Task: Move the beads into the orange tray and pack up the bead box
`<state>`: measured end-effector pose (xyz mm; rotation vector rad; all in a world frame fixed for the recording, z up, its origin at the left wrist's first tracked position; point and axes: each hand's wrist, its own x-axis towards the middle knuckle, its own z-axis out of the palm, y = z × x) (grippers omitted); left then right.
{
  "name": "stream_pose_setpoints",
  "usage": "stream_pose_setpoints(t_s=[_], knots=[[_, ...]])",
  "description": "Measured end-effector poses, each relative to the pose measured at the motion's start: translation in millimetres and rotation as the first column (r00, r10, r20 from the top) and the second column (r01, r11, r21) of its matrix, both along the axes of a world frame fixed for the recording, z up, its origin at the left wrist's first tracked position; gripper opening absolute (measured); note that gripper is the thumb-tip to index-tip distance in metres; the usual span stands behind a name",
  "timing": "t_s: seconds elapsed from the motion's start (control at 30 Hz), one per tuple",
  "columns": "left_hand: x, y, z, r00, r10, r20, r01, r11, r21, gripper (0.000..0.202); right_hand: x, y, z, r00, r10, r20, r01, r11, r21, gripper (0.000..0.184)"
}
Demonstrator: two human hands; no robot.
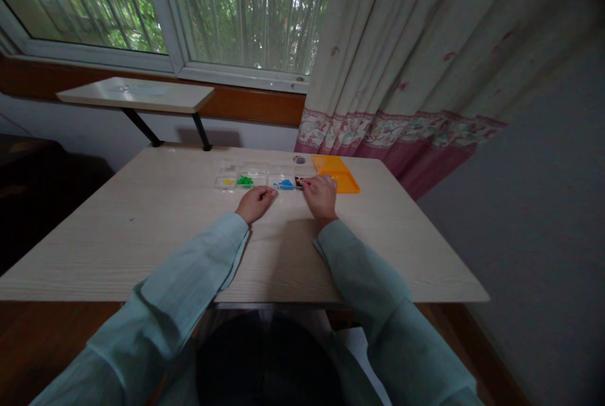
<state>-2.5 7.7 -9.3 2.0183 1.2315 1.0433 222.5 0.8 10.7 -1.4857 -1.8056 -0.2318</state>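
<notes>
A clear plastic compartment box (258, 169) lies on the pale wooden table (165, 229), holding small yellow (227, 181), green (244, 180) and blue pieces (285, 184) in separate cells. My left hand (255, 202) rests at the box's near edge, fingers curled, touching its front rim. My right hand (321, 195) is at the box's right end, fingers pinched at a small dark cell or piece (299, 181); what it grips is too small to name. An orange lid or tray (335, 173) lies just right of that hand.
A small grey round object (299, 159) sits behind the box. A white shelf on black brackets (137, 94) juts from the wall under the window. A flowered curtain (425, 65) hangs at the back right. The table's right edge borders a grey wall.
</notes>
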Motion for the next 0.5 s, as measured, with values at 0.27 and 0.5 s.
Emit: stream_pose_setpoints(t_s=[0.27, 0.5], knots=[[-1.0, -6.3, 0.6, 0.988, 0.009, -0.153, 0.011, 0.992, 0.127, 0.027, 67.5, 14.3, -9.5, 0.888, -0.436, -0.143, 0.429, 0.900, -0.080, 0.030], [0.5, -10.8, 6.0, 0.958, -0.023, -0.284, 0.081, 0.978, 0.192, 0.024, 69.8, 12.3, -10.0, 0.813, -0.554, -0.180, 0.538, 0.832, -0.135, 0.032]])
